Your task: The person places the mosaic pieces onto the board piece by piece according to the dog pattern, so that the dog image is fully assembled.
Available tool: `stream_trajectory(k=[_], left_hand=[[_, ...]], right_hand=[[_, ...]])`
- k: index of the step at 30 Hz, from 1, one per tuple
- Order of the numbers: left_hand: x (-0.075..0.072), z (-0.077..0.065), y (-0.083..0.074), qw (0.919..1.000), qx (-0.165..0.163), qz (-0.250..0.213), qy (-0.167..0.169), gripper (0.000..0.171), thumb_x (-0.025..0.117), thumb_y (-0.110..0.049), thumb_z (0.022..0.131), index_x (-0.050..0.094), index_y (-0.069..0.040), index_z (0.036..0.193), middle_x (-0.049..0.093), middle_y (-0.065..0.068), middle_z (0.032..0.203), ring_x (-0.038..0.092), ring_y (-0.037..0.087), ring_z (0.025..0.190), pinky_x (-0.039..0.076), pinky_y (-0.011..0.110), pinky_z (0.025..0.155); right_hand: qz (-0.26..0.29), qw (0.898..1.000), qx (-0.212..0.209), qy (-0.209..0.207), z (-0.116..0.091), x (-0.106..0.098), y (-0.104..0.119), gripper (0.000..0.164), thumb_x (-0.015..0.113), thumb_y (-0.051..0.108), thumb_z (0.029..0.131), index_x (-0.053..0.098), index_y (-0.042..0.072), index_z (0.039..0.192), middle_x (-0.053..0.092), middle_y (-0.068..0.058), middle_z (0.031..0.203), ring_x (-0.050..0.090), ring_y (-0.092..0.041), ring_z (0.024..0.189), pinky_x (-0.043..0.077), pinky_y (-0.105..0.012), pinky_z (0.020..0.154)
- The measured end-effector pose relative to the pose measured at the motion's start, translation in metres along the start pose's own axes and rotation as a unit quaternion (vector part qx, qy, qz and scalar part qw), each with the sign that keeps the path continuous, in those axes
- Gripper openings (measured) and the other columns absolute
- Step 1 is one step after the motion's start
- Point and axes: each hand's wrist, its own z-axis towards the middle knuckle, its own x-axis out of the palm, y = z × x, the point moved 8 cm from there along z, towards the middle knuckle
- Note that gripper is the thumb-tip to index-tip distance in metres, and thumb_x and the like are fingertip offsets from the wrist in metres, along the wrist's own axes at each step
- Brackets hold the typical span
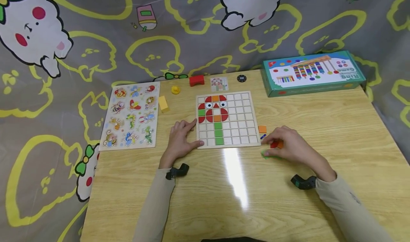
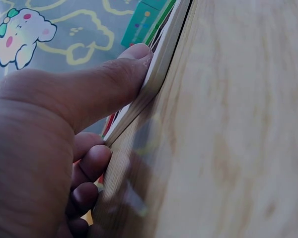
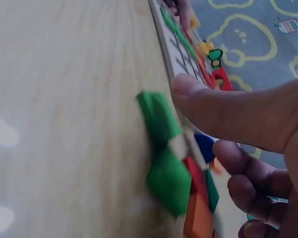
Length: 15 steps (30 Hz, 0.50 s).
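A pale wooden grid board lies mid-table. Red rounded pieces, orange squares and two eye pieces form a pattern on it, above a column of green squares. My left hand rests at the board's left side; its thumb touches the near corner and the fingers lie along the edge. Off the board's near right corner, my right hand hovers over loose coloured pieces. In the right wrist view, thumb and fingers stand apart near blurred green pieces, an orange piece and a blue piece.
An insect peg puzzle lies at the left, with a yellow block beside it. Behind the board are a yellow duck, a red block, a picture card and a black chip. A green game box stands back right.
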Motion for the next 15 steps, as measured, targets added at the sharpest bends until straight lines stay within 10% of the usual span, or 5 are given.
stream_trajectory(k=[15], left_hand=[[-0.0001,-0.0009,0.0008,0.9999,0.013,0.004,-0.005,0.090,0.078,-0.058,0.076,0.044,-0.022,0.150,0.048,-0.002,0.105,0.035,0.019,0.091,0.025,0.035,0.082]], right_hand=[[-0.050,0.998,0.037,-0.017,-0.0059,-0.0004,-0.0106,0.032,0.090,0.028,0.070,0.076,0.015,0.095,0.067,0.000,0.089,0.050,-0.019,0.083,0.037,-0.036,0.074]])
